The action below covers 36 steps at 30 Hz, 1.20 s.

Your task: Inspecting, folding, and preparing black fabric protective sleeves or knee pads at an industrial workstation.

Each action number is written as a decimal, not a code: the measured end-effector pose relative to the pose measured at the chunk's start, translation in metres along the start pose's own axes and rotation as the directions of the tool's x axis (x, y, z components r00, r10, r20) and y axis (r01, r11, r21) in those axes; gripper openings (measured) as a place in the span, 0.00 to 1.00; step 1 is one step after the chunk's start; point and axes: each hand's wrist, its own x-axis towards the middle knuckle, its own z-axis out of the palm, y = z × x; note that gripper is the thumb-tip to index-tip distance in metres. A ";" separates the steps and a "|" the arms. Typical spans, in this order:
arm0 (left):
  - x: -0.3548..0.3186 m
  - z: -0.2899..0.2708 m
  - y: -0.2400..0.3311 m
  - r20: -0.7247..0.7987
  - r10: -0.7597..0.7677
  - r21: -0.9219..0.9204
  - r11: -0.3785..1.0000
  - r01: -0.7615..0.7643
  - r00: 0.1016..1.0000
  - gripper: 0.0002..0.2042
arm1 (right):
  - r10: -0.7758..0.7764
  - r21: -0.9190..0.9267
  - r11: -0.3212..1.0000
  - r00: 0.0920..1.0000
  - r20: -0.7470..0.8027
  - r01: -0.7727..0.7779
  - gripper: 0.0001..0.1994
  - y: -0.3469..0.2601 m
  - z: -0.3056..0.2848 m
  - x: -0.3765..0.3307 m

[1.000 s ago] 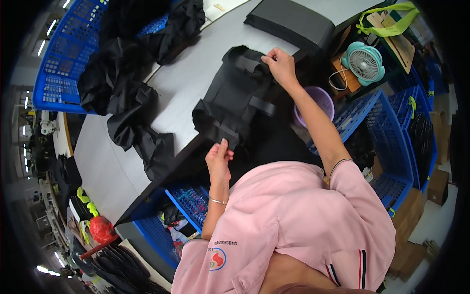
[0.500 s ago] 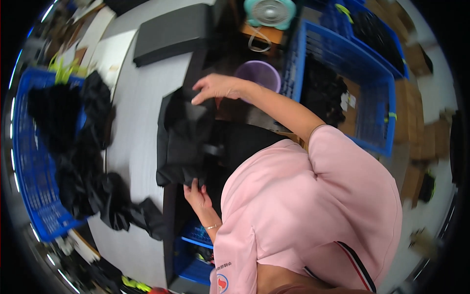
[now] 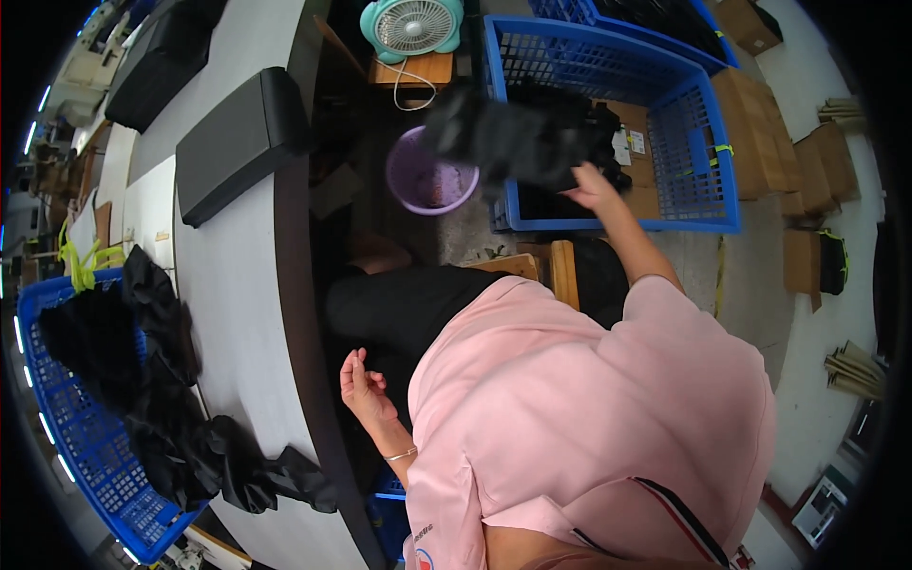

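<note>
- Upper right of centre: the person's right hand [image 3: 597, 188] has its thumb and fingers closed on the lower right edge of a soft black fabric piece [image 3: 508, 144].
- The fabric piece, blurred, stretches from the hand leftward, over the near left corner of a blue plastic mesh crate [image 3: 665, 226] and toward a round purple plastic basket [image 3: 401, 176]; whether it touches either cannot be told.
- Inside that crate, more black material lies beside brown cardboard, partly hidden by the fabric piece.
- Lower left of centre: the left hand [image 3: 369, 388] has nothing in its grasp, its fingers loosely curled, just beside the dark edge of a long grey-topped table [image 3: 233, 313].
- Upper left: a dark grey, box-shaped block [image 3: 233, 142] rests on the table.
- Lower left: crumpled black cloth [image 3: 166, 418] spills from a second blue mesh crate [image 3: 71, 408] onto the tabletop.
- Top centre: a teal fan [image 3: 413, 27] stands behind the basket.
</note>
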 end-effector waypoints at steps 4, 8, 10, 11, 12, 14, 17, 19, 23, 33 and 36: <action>-0.003 -0.005 0.001 -0.026 -0.009 0.024 1.000 0.009 1.000 0.11 | -0.206 0.244 0.930 0.939 -0.276 0.275 0.16 -0.054 -0.092 0.026; -0.003 -0.005 0.012 -0.081 0.027 0.038 0.999 -0.024 0.996 0.12 | -0.100 0.193 0.955 0.854 -0.510 0.227 0.22 -0.104 -0.125 0.074; -0.001 -0.004 0.017 -0.092 0.123 0.024 0.992 -0.122 0.988 0.11 | -0.177 -0.050 0.983 0.816 -0.550 0.179 0.22 -0.115 -0.140 0.090; -0.010 -0.006 0.029 -0.186 0.217 0.069 0.976 -0.208 0.958 0.10 | -0.151 -0.064 0.989 0.892 -0.425 0.137 0.22 -0.093 -0.115 0.101; -0.013 -0.011 0.037 -0.257 0.296 0.110 0.955 -0.276 0.920 0.09 | -0.219 -0.166 0.971 0.915 -0.340 0.171 0.21 -0.072 -0.090 0.109; -0.020 -0.039 0.041 -0.456 0.531 0.241 0.846 -0.475 0.714 0.08 | -0.237 -0.369 0.921 0.930 -0.281 0.124 0.20 -0.020 -0.003 0.103; -0.032 -0.068 0.068 -0.587 0.732 0.615 0.681 -0.396 0.347 0.07 | -0.302 -0.615 0.745 0.953 0.038 0.260 0.18 0.020 0.075 0.085; -0.044 -0.100 0.081 -0.522 0.846 0.818 0.533 -0.218 0.109 0.10 | -0.279 -0.666 0.618 0.909 0.310 0.417 0.15 0.053 0.155 0.045; -0.041 -0.153 0.084 -0.503 0.858 0.864 0.503 0.025 0.100 0.24 | -0.179 -0.555 0.368 0.643 0.744 0.745 0.11 0.088 0.263 -0.043; -0.045 -0.161 0.056 -0.581 0.545 0.482 0.829 -0.284 0.604 0.11 | 0.175 -0.053 0.417 -0.023 0.984 0.907 0.12 0.172 0.396 -0.198; -0.035 -0.116 0.087 -0.455 0.538 -0.198 0.716 -0.669 0.710 0.08 | 0.249 -0.239 0.597 0.106 0.963 0.766 0.17 0.186 0.425 -0.237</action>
